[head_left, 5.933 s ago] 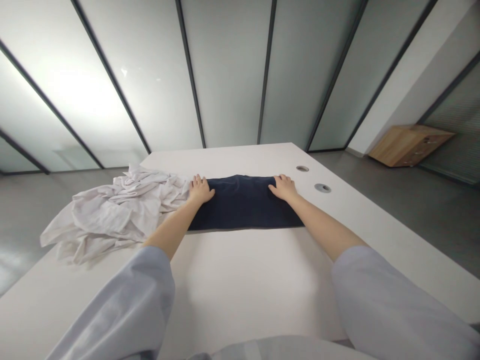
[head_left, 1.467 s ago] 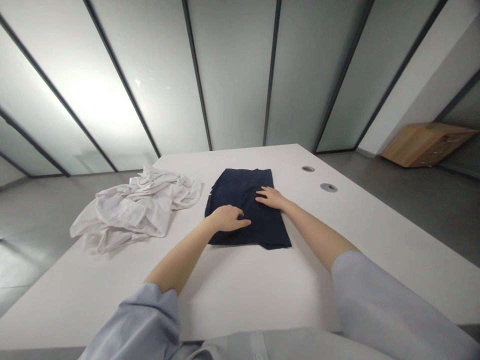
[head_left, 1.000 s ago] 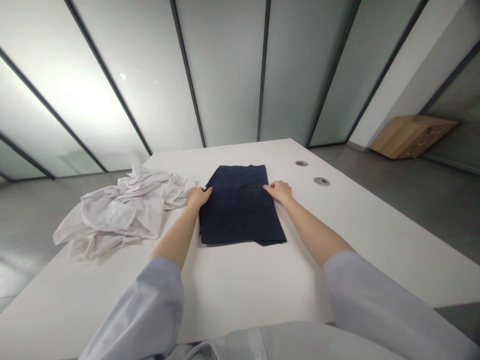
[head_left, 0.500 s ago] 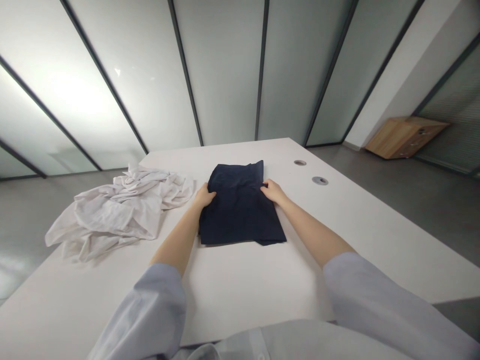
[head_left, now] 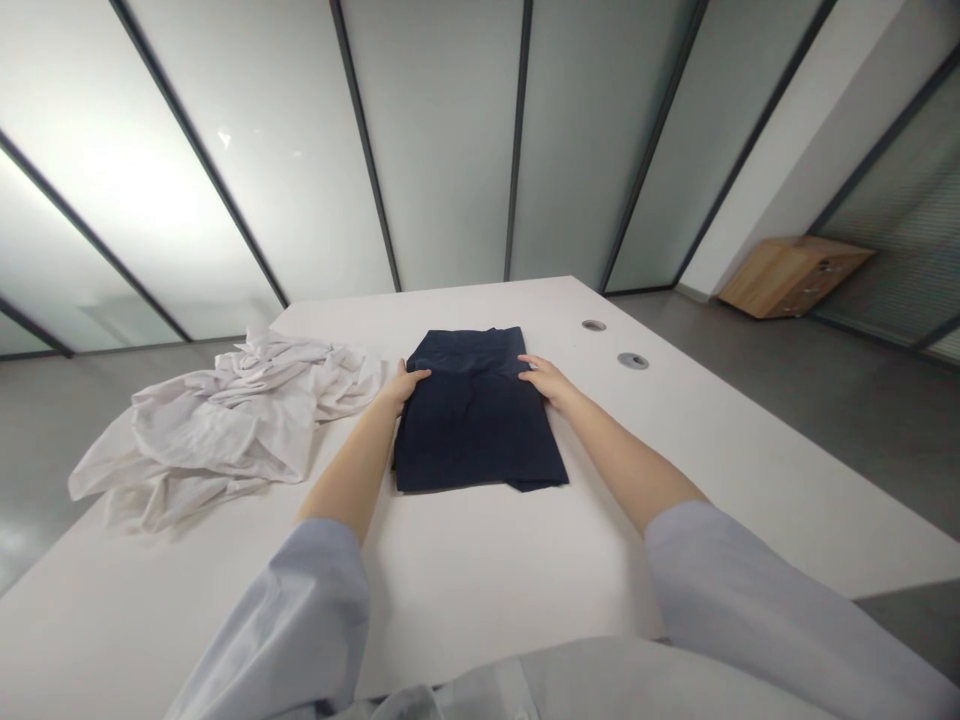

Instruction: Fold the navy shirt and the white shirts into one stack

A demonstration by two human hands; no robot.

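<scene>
Lying flat near the middle of the white table (head_left: 480, 590), the folded dark blue cloth (head_left: 472, 420) has its long axis running from six o'clock to twelve o'clock, straight out from the person. Its short far edge is at twelve o'clock, and a small loose flap sticks out at the near edge, toward five o'clock. The left hand (head_left: 407, 385) sits at the cloth's left edge, toward the far end. It is open and fairly flat, with its fingers pointing toward three o'clock and lying on the cloth. The right hand (head_left: 544, 378) mirrors it at the right edge, open with slightly curved fingers pointing toward nine o'clock, its fingertips on the cloth. Neither hand visibly closes on a fold, and the cloth spans the narrow gap between them. A crumpled white cloth (head_left: 217, 420) lies in a loose heap at nine o'clock, just beside the left hand and close to the folded cloth. Two round metal-rimmed desk holes (head_left: 633, 360) sit at two o'clock, beyond the right hand.
</scene>
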